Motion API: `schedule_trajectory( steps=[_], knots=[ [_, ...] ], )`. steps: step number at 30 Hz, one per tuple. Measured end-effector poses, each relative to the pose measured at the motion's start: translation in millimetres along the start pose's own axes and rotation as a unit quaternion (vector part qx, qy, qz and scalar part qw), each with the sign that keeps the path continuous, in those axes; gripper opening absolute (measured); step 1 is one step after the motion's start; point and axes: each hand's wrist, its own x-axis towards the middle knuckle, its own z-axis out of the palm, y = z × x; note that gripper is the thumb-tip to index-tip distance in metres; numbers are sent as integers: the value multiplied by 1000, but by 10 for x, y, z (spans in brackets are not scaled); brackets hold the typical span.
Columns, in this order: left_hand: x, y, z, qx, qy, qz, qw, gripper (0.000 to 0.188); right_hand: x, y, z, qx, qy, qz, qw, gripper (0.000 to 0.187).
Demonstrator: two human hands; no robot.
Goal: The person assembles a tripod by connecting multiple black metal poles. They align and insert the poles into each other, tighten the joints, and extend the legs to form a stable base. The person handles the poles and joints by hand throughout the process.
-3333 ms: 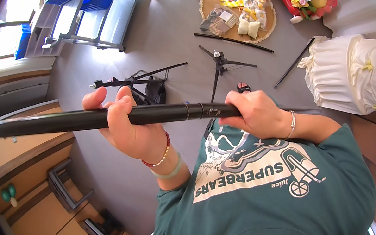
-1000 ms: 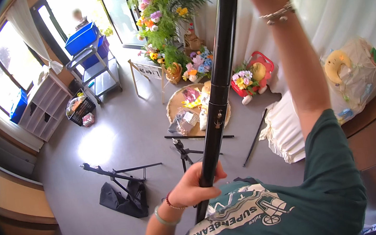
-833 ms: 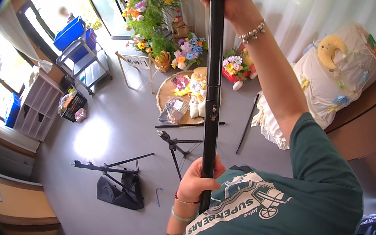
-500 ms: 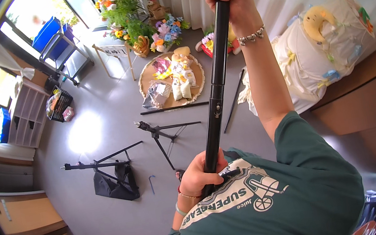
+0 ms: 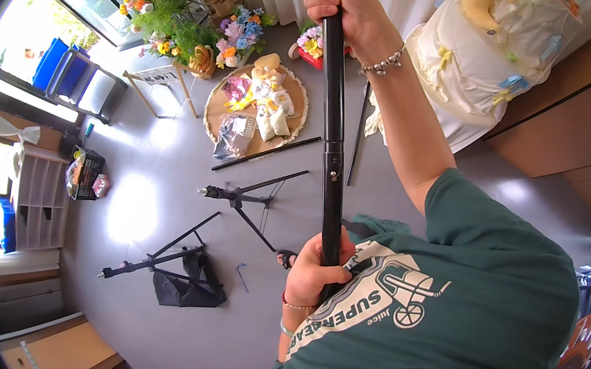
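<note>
Both my hands are closed around a long black pole [image 5: 330, 103], held nearly upright and tilted a little to the right. My left hand [image 5: 309, 274] grips its lower part, close to my green shirt. Higher up, with that arm stretched out, my right hand [image 5: 360, 11] wraps the upper part. A joint with a small metal button shows on the pole between the hands. To the left on the floor lie two black folding stands, one [image 5: 244, 196] nearer the middle and another [image 5: 147, 263] farther left, beside a black cloth bag [image 5: 186, 283].
Loose black rods lie on the floor, one [image 5: 266, 154] by a round mat [image 5: 214, 124] holding packets and cloth, another [image 5: 359, 133] right of my pole. A small hex key [image 5: 241, 276] lies near the bag. Flowers [image 5: 241, 37], a cart [image 5: 77, 79] and a draped white structure [image 5: 441, 86] stand around.
The view has shifted slightly, so the floor things sit a little higher and farther left. Both hands keep their grip on the pole, whose joint appears slightly lower.
</note>
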Motion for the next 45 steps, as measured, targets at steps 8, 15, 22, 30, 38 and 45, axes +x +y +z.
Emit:
schedule_trajectory(
  steps=[8, 15, 22, 30, 38, 45],
  knots=[
    [-65, 168, -102, -18, 33, 15, 999, 35, 377, 163, -36, 74, -98, 78, 989, 36],
    [-70, 186, -136, -68, 79, 18, 994, 35, 822, 255, -244, 107, -165, 135, 971, 37],
    [-97, 93, -402, -36, 83, -6, 996, 33, 703, 451, -312, 64, -87, 146, 983, 35],
    [-975, -691, -1533, 216, 109, -118, 963, 18, 739, 900, -1145, 78, 105, 136, 982, 38],
    [-747, -639, -1803, 452, 246, -34, 857, 34, -429, 2239, -793, -35, 130, 137, 981, 48],
    [60, -581, -1583, 499, 289, 66, 815, 21, -1510, 2905, -492, 19, 89, 258, 962, 33]
  ],
)
